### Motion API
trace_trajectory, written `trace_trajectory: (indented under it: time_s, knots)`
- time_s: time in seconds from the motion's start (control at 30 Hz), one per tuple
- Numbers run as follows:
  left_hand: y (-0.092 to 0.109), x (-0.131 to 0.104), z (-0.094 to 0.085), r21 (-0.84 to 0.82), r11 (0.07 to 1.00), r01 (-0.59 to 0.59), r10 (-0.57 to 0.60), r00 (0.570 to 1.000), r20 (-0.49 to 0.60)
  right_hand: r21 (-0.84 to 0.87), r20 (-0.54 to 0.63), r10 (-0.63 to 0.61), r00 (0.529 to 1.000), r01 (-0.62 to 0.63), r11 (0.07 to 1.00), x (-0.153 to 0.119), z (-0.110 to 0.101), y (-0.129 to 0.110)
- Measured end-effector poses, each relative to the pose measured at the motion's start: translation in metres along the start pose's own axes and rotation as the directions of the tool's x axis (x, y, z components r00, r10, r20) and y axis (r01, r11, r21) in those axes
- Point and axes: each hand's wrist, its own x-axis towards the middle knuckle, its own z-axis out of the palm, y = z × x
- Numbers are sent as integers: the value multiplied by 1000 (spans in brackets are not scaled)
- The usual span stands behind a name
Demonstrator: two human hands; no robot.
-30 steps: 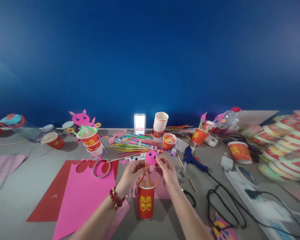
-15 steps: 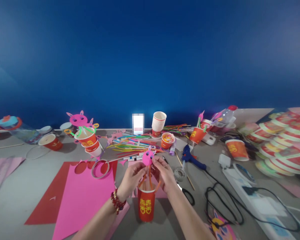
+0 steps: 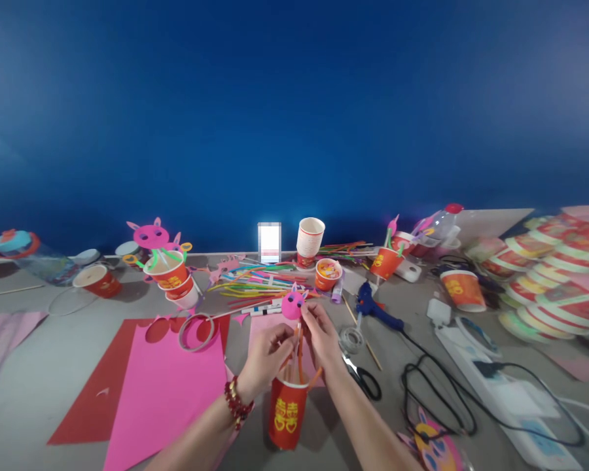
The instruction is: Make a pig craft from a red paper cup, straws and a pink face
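A red paper cup (image 3: 288, 412) with yellow characters stands slightly tilted in front of me. Thin sticks and orange pipe cleaners (image 3: 301, 356) rise out of it, topped by a pink paper animal head (image 3: 291, 306) with ears and dark eyes. My right hand (image 3: 322, 337) pinches the right edge of this head between thumb and fingers. Lower down, my left hand (image 3: 269, 356) is closed, thumb against fingers, at an orange pipe cleaner just above the cup's rim. Its fingertips partly cover what they grip.
Pink paper (image 3: 169, 392) and red paper lie at left under a tape roll (image 3: 197, 332). Behind are loose pipe cleaners (image 3: 255, 288) and stacked cups (image 3: 309, 242). Scissors (image 3: 366, 379), a blue glue gun (image 3: 377, 311) with a looping cord and a power strip (image 3: 495, 392) lie at right.
My left hand has moved down from beside the pink head to the pipe cleaners near the rim. The cup has shifted slightly toward me and tilts more. My right hand stays at the head.
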Motion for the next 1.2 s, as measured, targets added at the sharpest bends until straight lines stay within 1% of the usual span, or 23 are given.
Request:
trace_trajectory:
  time_s: [0.1, 0.2, 0.33, 0.4, 0.5, 0.6, 0.77, 0.83, 0.97, 1.13, 1.2]
  knots:
    - [2, -3, 5, 102, 994, -35, 33, 999, 27, -69, -12, -57, 998, 56, 996, -3, -2, -4]
    - [6, -6, 7, 219, 971, -100, 89, 994, 62, -158, -6, -113, 994, 110, 981, -5, -4, -7]
    - [8, -8, 9, 236, 962, -136, 122, 990, 74, -339, 5, -222, 975, 210, 917, -6, -6, -7]
    - [9, -8, 9, 226, 965, -131, 119, 991, 66, -374, 8, -246, 969, 231, 898, -6, -6, -8]
    - [10, -8, 10, 244, 960, -139, 134, 990, 39, -386, 4, -263, 965, 244, 890, -6, -6, -9]
    - [12, -9, 10, 311, 936, -164, 169, 986, 14, -402, 5, -276, 961, 255, 879, -7, -5, -11]
    - [17, -11, 8, 363, 915, -177, 182, 983, 19, -424, 31, -280, 960, 266, 866, -7, -4, -14]
    - [18, -12, 8, 346, 924, -166, 166, 986, 28, -394, 32, -266, 963, 257, 882, -7, -4, -14]
    - [20, -13, 11, 261, 956, -133, 127, 991, 39, -343, 28, -241, 970, 236, 909, -8, -3, -14]
    - [21, -11, 13, 202, 973, -108, 107, 994, 18, -351, 55, -244, 968, 247, 903, -8, -4, -12]
    - [21, -10, 13, 196, 973, -119, 120, 993, 6, -359, 61, -244, 968, 249, 899, -8, -5, -12]
